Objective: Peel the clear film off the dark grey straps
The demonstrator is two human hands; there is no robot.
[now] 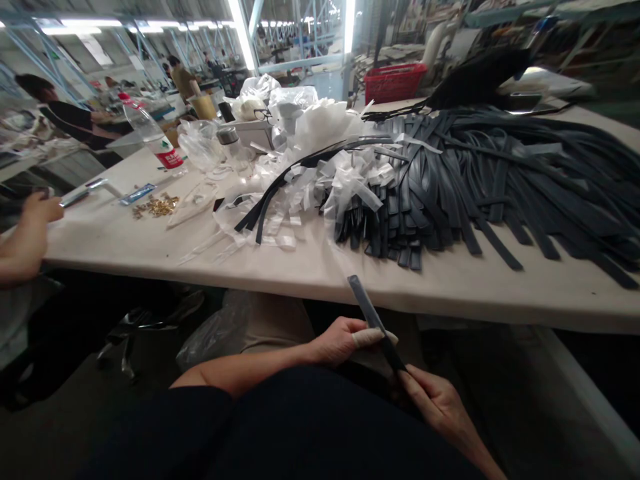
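A flat black strap [367, 305] slants across my lap below the table's front edge, its squared end up near that edge. My left hand [343, 340], with pale covers on fingertips, pinches the strap around its middle. Lower down, my right hand [437, 400] grips the same strap between thumb and fingers. On the table beyond lies a big pile of dark straps [450, 180], their ends pointing toward me. White film strips [345, 177] are heaped at the pile's left side.
Left on the table [200, 257] are gold metal pieces [157, 205], a blue packet [137, 194], a plastic bottle [157, 140] and a glass jar [233, 150]. Another person's hand [43, 208] is at the far left. A red basket [395, 83] stands behind.
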